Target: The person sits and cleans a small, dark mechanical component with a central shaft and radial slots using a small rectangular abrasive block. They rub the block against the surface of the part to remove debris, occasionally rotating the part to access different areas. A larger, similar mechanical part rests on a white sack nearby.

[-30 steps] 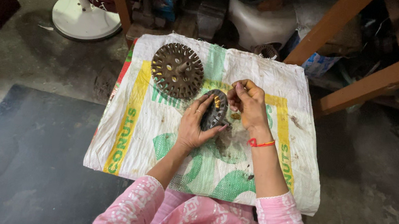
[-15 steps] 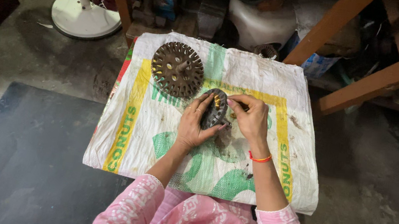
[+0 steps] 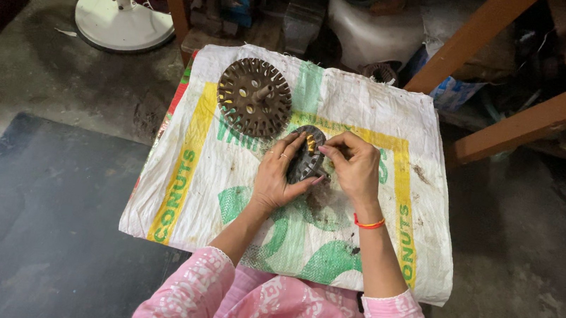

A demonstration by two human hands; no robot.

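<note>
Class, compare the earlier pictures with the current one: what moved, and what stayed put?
Little changed. The right hand eased slightly in toward the dark slotted metal disc, fingertips at its yellow-tipped rim. The left hand keeps gripping that disc upright. The larger toothed disc and the woven sack stayed as they were.

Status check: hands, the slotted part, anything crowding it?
Left hand grips the dark slotted core, held on edge. Right hand pinches at its top rim, by the yellow inserts. Second slotted disc lies flat on the sack, apart.
</note>
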